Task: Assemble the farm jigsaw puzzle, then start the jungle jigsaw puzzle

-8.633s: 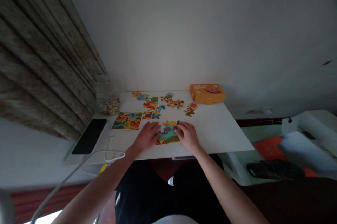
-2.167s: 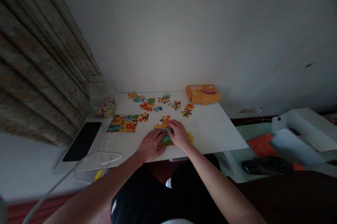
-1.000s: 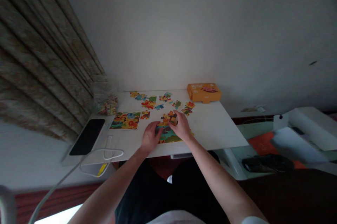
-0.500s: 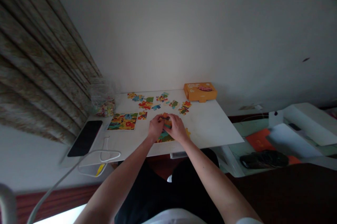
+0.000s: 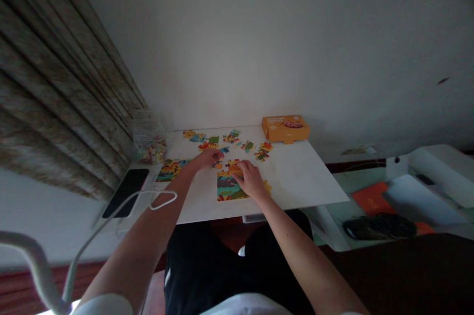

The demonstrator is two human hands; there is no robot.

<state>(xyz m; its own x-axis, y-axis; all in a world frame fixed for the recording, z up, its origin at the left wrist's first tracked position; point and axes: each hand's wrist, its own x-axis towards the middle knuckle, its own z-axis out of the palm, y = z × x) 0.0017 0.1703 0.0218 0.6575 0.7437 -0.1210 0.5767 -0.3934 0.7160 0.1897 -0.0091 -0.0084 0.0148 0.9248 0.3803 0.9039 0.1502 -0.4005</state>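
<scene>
A partly joined jigsaw puzzle (image 5: 227, 190) with animal pictures lies near the table's front edge. My right hand (image 5: 251, 179) rests on its upper right part, thumb and fingers apart. Up and to the left, my left hand (image 5: 210, 158) has its fingers curled down, somewhat blurred. A small orange and blue puzzle piece (image 5: 217, 165) shows just under those fingertips and seems to be in them. Beside them lies a blue puzzle piece (image 5: 225, 149). My left wrist partly covers the picture card (image 5: 168, 170). A yellow puzzle piece (image 5: 267, 186) shows beyond my right wrist.
Loose puzzle pieces (image 5: 248, 146) are scattered along the back of the white table (image 5: 296, 177). An orange puzzle box (image 5: 286, 129) stands at the back right. At left are a clear bag (image 5: 150, 144), a black phone (image 5: 126, 192) and a white cable (image 5: 172, 197).
My left hand has left the puzzle and moved up and left toward the loose pieces. My right hand stays on the puzzle with its fingers more spread. More of the joined puzzle shows.
</scene>
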